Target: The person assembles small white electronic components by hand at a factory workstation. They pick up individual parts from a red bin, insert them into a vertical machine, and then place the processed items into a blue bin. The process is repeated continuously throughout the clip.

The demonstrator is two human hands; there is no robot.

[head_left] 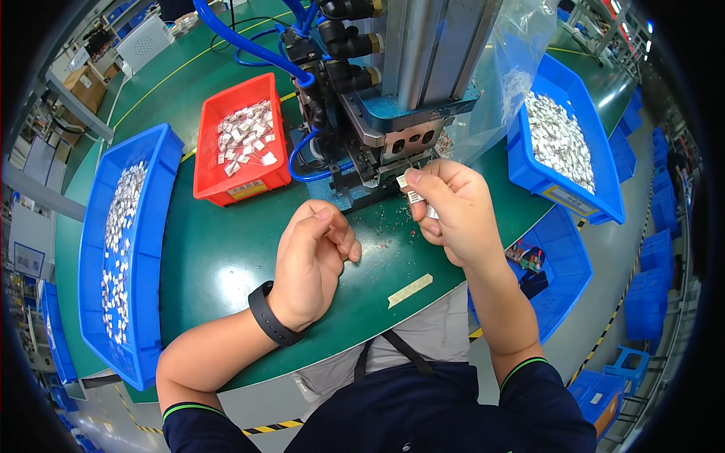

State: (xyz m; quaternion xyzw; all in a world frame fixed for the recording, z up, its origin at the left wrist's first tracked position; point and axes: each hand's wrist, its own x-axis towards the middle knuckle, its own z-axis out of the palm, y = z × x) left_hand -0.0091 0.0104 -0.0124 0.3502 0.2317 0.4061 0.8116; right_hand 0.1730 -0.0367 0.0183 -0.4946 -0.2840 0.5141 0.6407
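Several small white rectangular pieces [414, 196] are pinched between the thumb and fingers of my right hand [462, 215]. The pieces reach up to the front of a pneumatic press [411, 141]; whether they touch it I cannot tell. My left hand [311, 260] is raised over the green table, left of the press front. Its fingers are curled in, thumb over them, and whatever they may hold is hidden. Tiny scraps [393, 234] lie scattered on the table below the press.
A red bin [219, 195] and a long blue bin [162, 241], both with small white pieces, stand to the left. Another filled blue bin [529, 170] stands right, beside a clear plastic bag [495, 90]. Tape [410, 291] sticks near the table edge. Blue hoses [257, 47] feed the press.
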